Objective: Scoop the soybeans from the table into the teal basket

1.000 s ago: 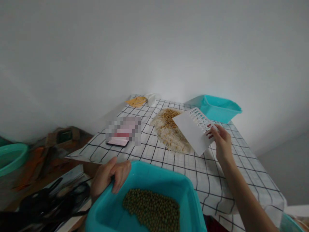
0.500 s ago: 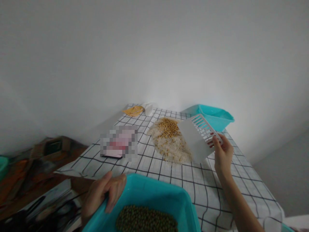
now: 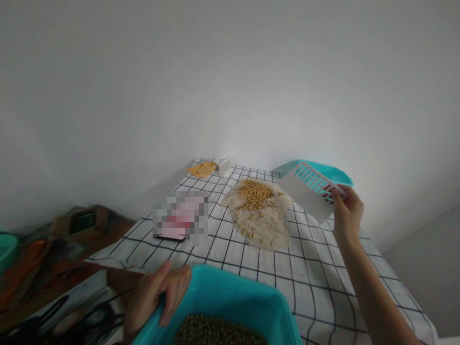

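Note:
My left hand (image 3: 160, 294) grips the left rim of a turquoise plastic basin (image 3: 237, 283) at the front edge of the table. Small round green beans (image 3: 219, 329) lie in its bottom. In my right hand (image 3: 348, 211) is a white plastic slotted panel (image 3: 304, 194), its solid side toward the lower left, held up by its slotted edge. Left of the panel, a spread heap of rice grains (image 3: 266, 232) lies on the cloth, with yellow beans (image 3: 254, 192) piled toward its far side. The panel partly covers a second turquoise basin (image 3: 332, 173) behind it.
A checked white cloth (image 3: 215, 242) covers the table, which meets a white wall. A flat phone-like object (image 3: 179, 225), blurred out, lies on the left. Yellow packaging (image 3: 202, 169) and a white crumpled item (image 3: 223, 166) sit at the far corner. Clutter fills the lower-left floor.
My right hand has moved the white slotted panel right, away from the heap, uncovering its right side. My left hand keeps its grip on the basin. The view has shifted slightly.

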The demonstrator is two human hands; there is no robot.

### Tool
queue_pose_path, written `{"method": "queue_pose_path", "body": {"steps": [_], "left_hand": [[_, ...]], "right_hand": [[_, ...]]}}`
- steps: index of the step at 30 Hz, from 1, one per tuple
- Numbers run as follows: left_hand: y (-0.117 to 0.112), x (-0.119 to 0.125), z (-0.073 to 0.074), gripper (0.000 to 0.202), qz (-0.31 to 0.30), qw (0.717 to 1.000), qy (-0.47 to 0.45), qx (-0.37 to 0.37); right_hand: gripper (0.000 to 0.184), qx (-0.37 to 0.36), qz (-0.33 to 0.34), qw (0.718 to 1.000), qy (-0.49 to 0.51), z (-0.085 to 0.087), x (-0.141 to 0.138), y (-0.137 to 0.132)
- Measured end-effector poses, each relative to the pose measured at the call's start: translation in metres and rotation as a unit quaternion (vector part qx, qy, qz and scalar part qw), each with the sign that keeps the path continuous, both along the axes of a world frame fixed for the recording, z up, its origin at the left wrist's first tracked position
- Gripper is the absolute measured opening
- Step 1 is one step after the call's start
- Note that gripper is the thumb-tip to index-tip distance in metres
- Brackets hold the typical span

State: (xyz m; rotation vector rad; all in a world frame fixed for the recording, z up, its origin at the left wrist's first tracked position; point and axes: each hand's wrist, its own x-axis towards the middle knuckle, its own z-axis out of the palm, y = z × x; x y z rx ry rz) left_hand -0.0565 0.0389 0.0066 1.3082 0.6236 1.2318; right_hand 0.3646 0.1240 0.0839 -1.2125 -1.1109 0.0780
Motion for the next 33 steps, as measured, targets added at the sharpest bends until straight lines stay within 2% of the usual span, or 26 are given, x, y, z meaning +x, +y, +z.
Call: {"method": "queue_pose_path", "body": {"steps": [3, 7, 13, 19, 23, 29, 33], "left_hand": [[-0.001, 0.000, 0.002, 0.070, -0.007, 1.000, 0.007, 0.001], [-0.001, -0.001, 0.001, 0.070, -0.015, 1.000, -0.011, -0.008], [0.001, -0.002, -0.003, 0.074, 0.018, 0.999, -0.016, -0.024], [0.002, -0.003, -0.004, 0.073, 0.033, 0.998, -0.008, -0.055], [0.003, -0.003, -0.008, 0.072, 0.040, 0.997, -0.051, -0.047], [0.006, -0.009, -0.010, 0.070, 0.011, 0.996, -0.042, -0.074], [0.007, -0.008, -0.014, 0.070, -0.015, 0.998, -0.058, -0.014]], "right_hand": [[0.027, 0.007, -0.041, 0.999, -0.010, -0.003, -0.005, 0.022], [0.025, -0.023, -0.042, 0.998, -0.048, -0.012, -0.015, 0.034], [0.027, -0.068, -0.043, 0.991, -0.105, -0.019, -0.026, 0.034], [0.030, -0.059, -0.025, 0.991, -0.121, -0.019, -0.036, 0.037], [0.030, -0.048, -0.004, 0.992, -0.116, -0.017, -0.040, 0.034], [0.033, -0.042, 0.016, 0.991, -0.129, -0.016, -0.040, 0.030], [0.034, -0.043, 0.035, 0.990, -0.126, -0.017, -0.040, 0.027]]}}
